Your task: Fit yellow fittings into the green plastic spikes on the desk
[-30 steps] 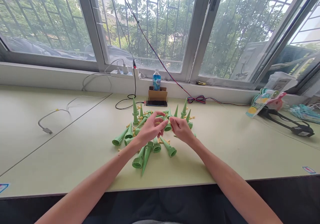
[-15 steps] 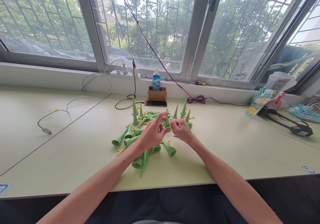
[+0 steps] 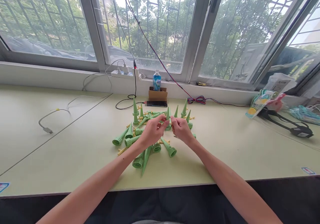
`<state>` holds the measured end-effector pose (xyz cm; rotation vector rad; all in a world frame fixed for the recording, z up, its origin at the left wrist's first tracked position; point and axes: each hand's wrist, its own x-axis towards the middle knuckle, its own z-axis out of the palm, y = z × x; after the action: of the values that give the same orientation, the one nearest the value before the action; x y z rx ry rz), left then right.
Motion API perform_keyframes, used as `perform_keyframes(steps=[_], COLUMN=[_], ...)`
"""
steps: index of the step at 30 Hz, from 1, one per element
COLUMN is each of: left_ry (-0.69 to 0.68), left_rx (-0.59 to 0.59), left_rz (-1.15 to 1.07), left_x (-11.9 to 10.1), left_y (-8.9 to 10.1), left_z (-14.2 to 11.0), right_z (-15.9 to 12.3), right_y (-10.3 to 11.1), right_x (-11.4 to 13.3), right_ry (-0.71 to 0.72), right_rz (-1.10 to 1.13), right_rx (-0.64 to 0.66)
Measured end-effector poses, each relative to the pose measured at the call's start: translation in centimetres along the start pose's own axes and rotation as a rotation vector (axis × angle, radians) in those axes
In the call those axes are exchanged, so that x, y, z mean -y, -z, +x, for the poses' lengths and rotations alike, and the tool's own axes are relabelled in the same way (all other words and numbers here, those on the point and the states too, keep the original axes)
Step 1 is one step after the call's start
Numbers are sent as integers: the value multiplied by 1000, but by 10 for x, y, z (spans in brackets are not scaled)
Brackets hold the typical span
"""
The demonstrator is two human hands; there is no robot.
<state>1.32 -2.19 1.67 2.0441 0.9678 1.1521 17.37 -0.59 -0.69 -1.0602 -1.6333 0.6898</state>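
A green plastic watering spike (image 3: 168, 114) stands point up between my two hands, its ribbed base low in the grip. My left hand (image 3: 153, 129) is closed on it from the left, thumb and fingers at its side. Close on the right, my right hand (image 3: 182, 129) is pinched beside the spike; whatever lies between its fingertips is too small and covered to make out. Around both hands lie several more green watering spikes (image 3: 170, 148), some upright, some on their sides. Small yellow plastic pieces (image 3: 122, 151) are scattered among them.
Behind the spikes a phone (image 3: 156, 103) leans by a cardboard box (image 3: 158, 93), with a blue-labelled bottle (image 3: 157, 80) behind. A white cable (image 3: 56, 110) runs over the table at left. At right lie black straps (image 3: 285, 122) and plastic packaging (image 3: 258, 104).
The green spike has come upright between my hands. My left hand first opened its fingers around it, then closed them on it. My right hand stays pinched in nearly the same place.
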Motion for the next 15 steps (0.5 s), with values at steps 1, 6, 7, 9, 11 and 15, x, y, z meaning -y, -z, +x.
perform_keyframes(steps=[1, 6, 7, 9, 11, 15], left_ry=[15, 73, 82, 110, 147, 185], left_rx=[12, 36, 42, 59, 76, 75], left_rz=[-29, -172, -194, -230, -261, -276], left_x=[1, 2, 2, 1, -1, -2], left_y=[0, 2, 2, 3, 5, 6], left_z=[0, 0, 0, 1, 2, 2], right_z=[0, -1, -2, -2, -2, -3], right_y=[0, -1, -1, 0, 1, 1], right_x=[0, -1, -1, 0, 1, 3], right_ry=[-2, 17, 21, 27, 35, 53], right_rz=[4, 16, 10, -7, -21, -37], right_rx=[2, 25, 29, 39, 47, 52])
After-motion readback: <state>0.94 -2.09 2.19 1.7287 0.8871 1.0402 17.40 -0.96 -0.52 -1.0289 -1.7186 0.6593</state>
